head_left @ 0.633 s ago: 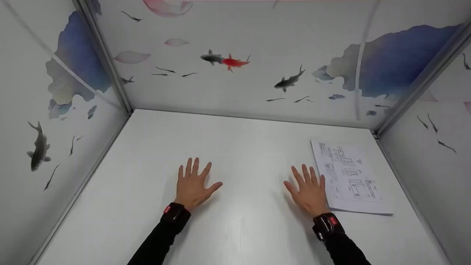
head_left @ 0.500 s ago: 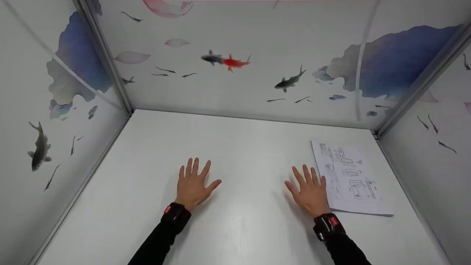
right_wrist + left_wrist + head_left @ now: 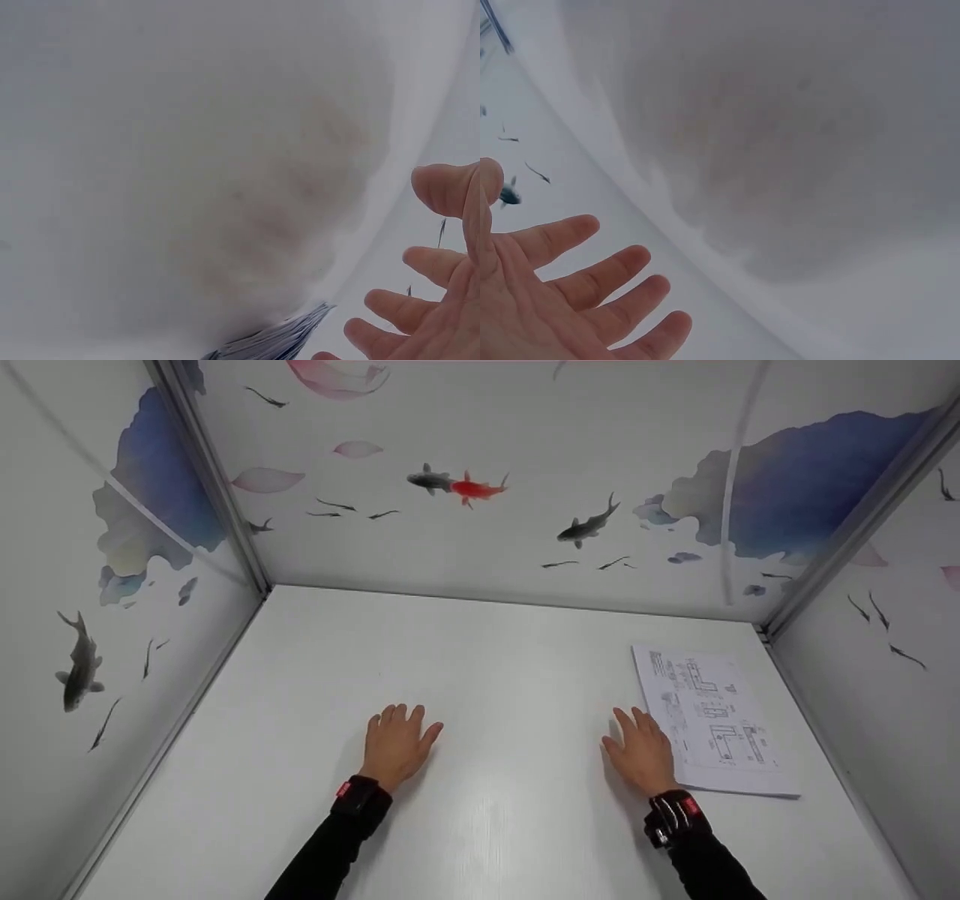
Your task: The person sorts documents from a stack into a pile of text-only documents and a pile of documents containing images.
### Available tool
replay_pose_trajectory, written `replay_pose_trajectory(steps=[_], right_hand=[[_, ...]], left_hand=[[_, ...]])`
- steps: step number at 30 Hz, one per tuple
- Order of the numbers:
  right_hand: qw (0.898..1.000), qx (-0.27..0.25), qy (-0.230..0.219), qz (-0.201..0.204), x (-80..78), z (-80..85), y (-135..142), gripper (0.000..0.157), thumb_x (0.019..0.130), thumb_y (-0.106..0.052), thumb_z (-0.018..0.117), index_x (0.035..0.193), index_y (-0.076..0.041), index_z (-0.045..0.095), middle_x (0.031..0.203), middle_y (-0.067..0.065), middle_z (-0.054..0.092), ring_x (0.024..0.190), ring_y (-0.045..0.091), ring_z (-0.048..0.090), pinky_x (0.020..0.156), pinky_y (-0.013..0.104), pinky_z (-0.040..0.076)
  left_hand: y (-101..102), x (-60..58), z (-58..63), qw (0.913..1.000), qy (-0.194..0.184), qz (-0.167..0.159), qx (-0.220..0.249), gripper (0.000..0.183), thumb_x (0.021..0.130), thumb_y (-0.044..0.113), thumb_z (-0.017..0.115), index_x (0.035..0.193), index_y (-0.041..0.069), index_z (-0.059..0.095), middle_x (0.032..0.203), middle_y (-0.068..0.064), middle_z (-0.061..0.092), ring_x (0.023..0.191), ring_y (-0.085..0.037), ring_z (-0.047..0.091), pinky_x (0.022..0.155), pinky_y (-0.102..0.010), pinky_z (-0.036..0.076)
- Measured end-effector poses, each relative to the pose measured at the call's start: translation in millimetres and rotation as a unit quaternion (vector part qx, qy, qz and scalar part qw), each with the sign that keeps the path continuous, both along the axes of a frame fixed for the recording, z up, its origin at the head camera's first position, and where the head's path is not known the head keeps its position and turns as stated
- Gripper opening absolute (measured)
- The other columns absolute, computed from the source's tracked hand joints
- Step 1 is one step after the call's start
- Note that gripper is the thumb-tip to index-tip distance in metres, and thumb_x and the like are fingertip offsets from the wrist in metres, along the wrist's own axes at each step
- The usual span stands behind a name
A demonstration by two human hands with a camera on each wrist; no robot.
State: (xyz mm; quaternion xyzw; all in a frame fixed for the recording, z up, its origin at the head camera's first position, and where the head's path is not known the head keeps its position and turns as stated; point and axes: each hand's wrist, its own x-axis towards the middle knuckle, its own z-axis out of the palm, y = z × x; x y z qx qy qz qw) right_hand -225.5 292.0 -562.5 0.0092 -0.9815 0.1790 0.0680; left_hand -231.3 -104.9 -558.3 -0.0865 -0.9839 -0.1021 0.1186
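In the head view my left hand (image 3: 394, 746) hovers palm down over the white table (image 3: 495, 682), its fingers slightly bent and apart. The left wrist view shows the same palm and fingers (image 3: 604, 285) held off the tabletop, with nothing in them. My right hand (image 3: 641, 750) is also palm down and holds nothing, beside the left edge of a stack of printed sheets (image 3: 724, 727). Line drawings cover the top sheet. In the right wrist view the edge of the paper stack (image 3: 274, 341) shows below my loosely bent fingers (image 3: 397, 309).
White panels enclose the table at the back (image 3: 480, 551), left (image 3: 45, 780) and right (image 3: 885, 720), printed with fish, petals and blue shapes. Grey metal posts (image 3: 214, 480) stand at the corners. Each wrist wears a black strapped device (image 3: 361, 806).
Both hands' spread fingers have drawn closer together and bent a little. The right hand has shifted slightly right, nearer the paper stack. The sheets stay where they were.
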Motion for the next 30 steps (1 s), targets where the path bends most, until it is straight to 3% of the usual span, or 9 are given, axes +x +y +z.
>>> replay_pose_trajectory(steps=[7,10,13,18,21,25,30], right_hand=[[0.999,-0.023,0.017,-0.038,-5.0,2.5,11.5,0.038,0.092,-0.021,0.065,0.124,-0.001,0.062,0.129,0.03,0.054,0.12,0.05,0.047,0.09,0.063,0.041],[0.998,-0.027,0.027,-0.052,-8.2,6.1,19.8,0.034,0.091,-0.016,0.064,0.121,0.0,0.064,0.124,0.03,0.057,0.114,0.05,0.049,0.084,0.062,0.043],[0.996,-0.027,0.023,-0.077,-10.2,10.0,29.0,0.034,0.091,-0.014,0.063,0.122,0.001,0.063,0.125,0.032,0.055,0.114,0.051,0.047,0.084,0.063,0.042],[0.992,-0.03,-0.029,-0.12,-13.5,15.6,41.2,0.051,0.091,-0.017,0.062,0.136,0.005,0.049,0.138,0.038,0.039,0.126,0.056,0.035,0.092,0.071,0.034],[0.988,-0.038,-0.068,-0.132,-15.2,15.8,46.5,0.065,0.09,-0.025,0.063,0.14,0.009,0.039,0.136,0.042,0.034,0.127,0.059,0.031,0.094,0.073,0.031],[0.985,-0.037,-0.112,-0.128,-14.9,12.0,53.8,0.069,0.088,-0.032,0.064,0.134,0.014,0.041,0.123,0.042,0.044,0.114,0.057,0.044,0.087,0.069,0.038],[0.983,-0.039,-0.141,-0.111,-14.0,13.0,63.6,0.054,0.088,-0.031,0.062,0.12,0.012,0.052,0.11,0.034,0.058,0.091,0.044,0.057,0.072,0.054,0.045]], left_hand=[[4.5,0.1,2.8,0.9999,-0.011,-0.005,0.008,0.054,0.1,0.054,0.045,0.105,0.006,0.069,0.087,-0.014,0.068,0.084,-0.032,0.067,0.072,-0.045,0.052],[4.8,-0.3,4.2,0.9998,-0.015,-0.011,0.012,0.051,0.1,0.052,0.047,0.089,0.006,0.067,0.066,-0.009,0.059,0.063,-0.025,0.061,0.056,-0.038,0.048],[5.4,-0.7,4.3,0.9992,-0.031,-0.017,0.016,0.051,0.1,0.051,0.046,0.083,0.007,0.065,0.056,-0.004,0.049,0.052,-0.018,0.051,0.048,-0.032,0.042],[6.4,0.3,5.3,0.9985,-0.041,-0.023,0.026,0.049,0.1,0.05,0.046,0.085,0.008,0.066,0.055,0.0,0.045,0.051,-0.015,0.046,0.048,-0.032,0.041],[7.8,1.4,7.4,0.9974,-0.041,-0.039,0.046,0.044,0.099,0.046,0.051,0.082,0.008,0.065,0.054,0.001,0.042,0.05,-0.013,0.042,0.046,-0.029,0.037],[11.3,3.7,10.0,0.9943,-0.051,-0.059,0.073,0.034,0.097,0.039,0.058,0.081,0.01,0.064,0.055,0.003,0.045,0.051,-0.01,0.038,0.045,-0.025,0.032],[19.4,4.5,12.7,0.9894,-0.056,-0.084,0.104,0.026,0.096,0.033,0.062,0.093,0.009,0.07,0.064,0.001,0.062,0.053,-0.008,0.045,0.048,-0.025,0.039]])
